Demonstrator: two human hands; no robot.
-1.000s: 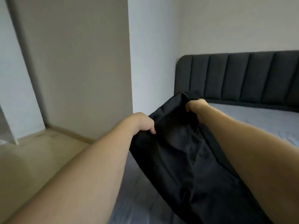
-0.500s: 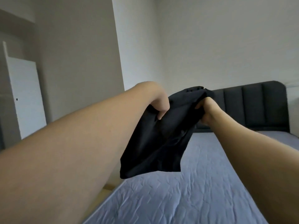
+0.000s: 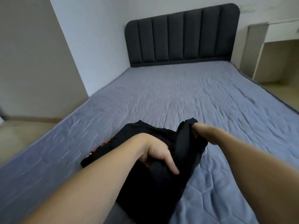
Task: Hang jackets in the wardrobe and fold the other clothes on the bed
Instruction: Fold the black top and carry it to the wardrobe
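- So far, the fold looks barely begun: a black, soft fabric garment (image 3: 155, 159) lies bunched near the foot of the blue-grey quilted bed (image 3: 178, 97), not yet spread flat.
- The left hand (image 3: 155, 152) grips a fold of the dark cloth at its near side, fingers curled into it and thumb pointing down across the fabric.
- The right hand (image 3: 200, 133) has its grip closed on a raised corner of the same garment, lifting that edge off the mattress.
- A patch of red and white print (image 3: 100, 147) shows at the garment's left edge; whether it belongs to this piece or to another one beneath, I cannot tell.
- No tidy folded stack shows anywhere on the bed, and no jacket or wardrobe is in view, so I judge most of the task is still ahead.
- Beyond the bed stand a dark padded headboard (image 3: 181, 38) and, at the far right, a white desk (image 3: 281, 33).
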